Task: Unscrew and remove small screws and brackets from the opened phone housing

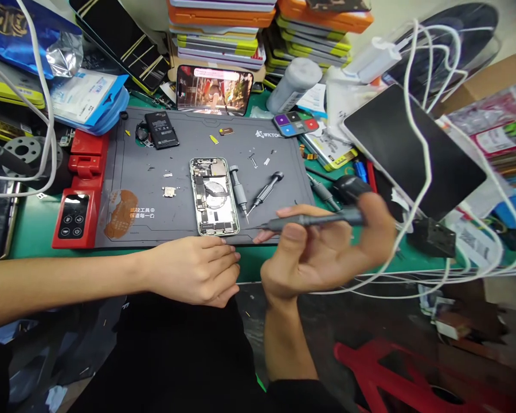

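Note:
An opened phone (215, 198) lies on the grey mat (155, 223), its inner parts showing. My left hand (198, 269) rests at the mat's front edge just below the phone, palm down, fingers together and curled; whatever is beneath them is hidden. My right hand (322, 252) is raised to the right of the phone, palm up, with a dark screwdriver (313, 219) between thumb and fingers, its tip pointing left. Two more screwdrivers, one upright on the mat (239, 189) and one slanted (266, 190), lie right of the phone. A black battery (161, 130) lies at the upper left.
A lit phone (214, 90) leans at the mat's back edge. At the left stands a red device (75, 215). White cables (425, 155) loop across the right side, over a dark tablet-like panel (415, 152). Small metal parts (169, 191) lie left of the opened phone.

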Demonstrator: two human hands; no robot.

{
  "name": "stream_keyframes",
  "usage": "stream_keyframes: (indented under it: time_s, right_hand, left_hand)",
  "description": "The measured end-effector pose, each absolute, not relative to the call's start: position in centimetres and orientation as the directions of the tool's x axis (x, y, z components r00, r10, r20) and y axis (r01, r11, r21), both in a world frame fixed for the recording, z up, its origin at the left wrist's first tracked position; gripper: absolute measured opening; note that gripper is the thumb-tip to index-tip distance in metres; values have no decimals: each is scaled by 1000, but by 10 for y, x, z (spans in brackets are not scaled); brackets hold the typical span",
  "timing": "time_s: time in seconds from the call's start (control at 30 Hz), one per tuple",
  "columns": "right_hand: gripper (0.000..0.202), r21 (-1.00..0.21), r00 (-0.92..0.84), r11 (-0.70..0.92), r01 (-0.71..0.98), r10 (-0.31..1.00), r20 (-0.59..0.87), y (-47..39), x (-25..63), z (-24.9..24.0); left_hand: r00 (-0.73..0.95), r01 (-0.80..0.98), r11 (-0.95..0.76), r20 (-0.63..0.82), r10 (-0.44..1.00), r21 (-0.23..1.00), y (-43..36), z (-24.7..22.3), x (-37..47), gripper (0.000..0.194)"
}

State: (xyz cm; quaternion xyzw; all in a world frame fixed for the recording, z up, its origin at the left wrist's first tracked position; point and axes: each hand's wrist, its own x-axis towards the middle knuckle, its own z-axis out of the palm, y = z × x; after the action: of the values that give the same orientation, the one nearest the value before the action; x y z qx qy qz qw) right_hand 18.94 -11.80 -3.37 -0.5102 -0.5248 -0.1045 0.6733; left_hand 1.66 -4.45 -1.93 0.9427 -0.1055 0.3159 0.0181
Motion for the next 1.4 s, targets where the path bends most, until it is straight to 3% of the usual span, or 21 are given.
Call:
stream_keyframes:
  time_s: [0.07, 0.2, 0.5, 1.03, 1.23, 1.4]
  right_hand:
    - [56, -552, 430, 440, 708, 352, 831, -120, 187, -38]
    - [62, -560, 353, 417, 716, 475, 806, -126, 185, -41]
    - [61, -549, 308, 419, 723, 515, 800, -122, 184, -38]
    - [66, -574, 291, 393, 719, 579, 761, -124, 185, -41]
    - [74, -423, 202, 376, 824, 503, 840, -127, 193, -50]
    - [54, -356, 169, 393, 848, 436, 884, -128, 197, -48]
  left_hand:
    - [782, -211, -977, 594, -187, -30, -44, -20, 16, 33]
    - [794, -208, -978, 586, -161, 13, -44, -19, 17, 33]
    - [793, -219, -973, 594, -136, 70, -43, -19, 17, 34]
    - [802, -213, -975, 581, -138, 61, -43, -20, 17, 34]
    - [806, -201, -978, 576, -134, 53, -44, -21, 17, 34]
    - [804, -206, -975, 582, -123, 78, -44, -22, 16, 34]
